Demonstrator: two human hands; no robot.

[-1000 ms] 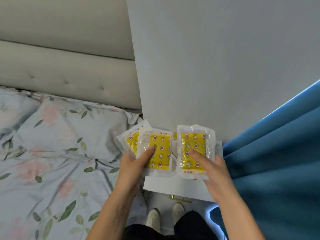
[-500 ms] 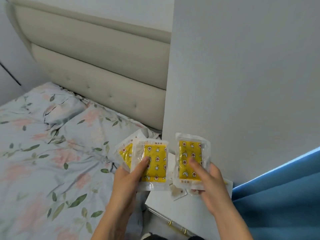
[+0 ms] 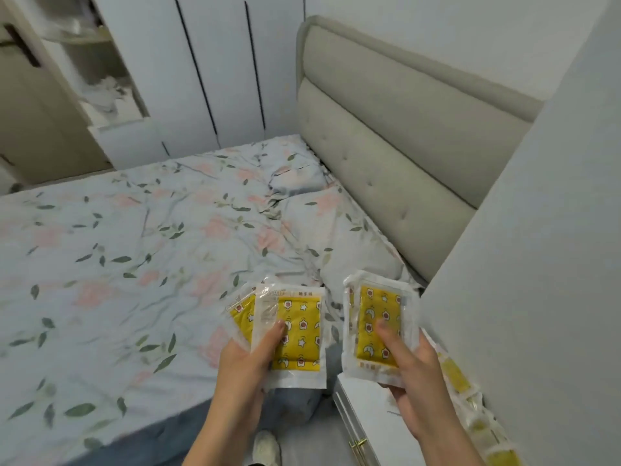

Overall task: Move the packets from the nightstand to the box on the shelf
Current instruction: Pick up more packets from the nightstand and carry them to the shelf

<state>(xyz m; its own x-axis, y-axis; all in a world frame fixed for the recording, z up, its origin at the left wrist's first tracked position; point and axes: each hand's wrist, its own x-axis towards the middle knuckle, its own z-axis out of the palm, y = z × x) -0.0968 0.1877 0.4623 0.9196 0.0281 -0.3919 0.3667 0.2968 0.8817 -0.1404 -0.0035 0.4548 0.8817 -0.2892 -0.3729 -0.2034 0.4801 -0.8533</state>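
My left hand [image 3: 247, 363] grips two clear packets with yellow patterned inserts [image 3: 295, 331], fanned one behind the other, thumb on the front one. My right hand [image 3: 415, 381] holds another yellow packet [image 3: 379, 322] upright, thumb pressed on its face. Both hands are above the gap between the bed and the white nightstand [image 3: 366, 401]. Several more yellow packets [image 3: 460, 381] lie along the nightstand's back edge against the wall. A shelf [image 3: 97, 79] with blurred items shows at the far left; I cannot make out a box on it.
A bed with a floral cover [image 3: 134, 264] fills the left and middle. Its padded headboard [image 3: 396, 139] runs along the right. White wardrobe doors [image 3: 215, 68] stand behind the bed. A grey wall [image 3: 537, 264] closes the right side. My shoe [image 3: 267, 447] is on the floor.
The view has swung left, from the wall and blue curtain to the bed, wardrobe and shelf. Both hands keep their packets and have moved left off the nightstand.
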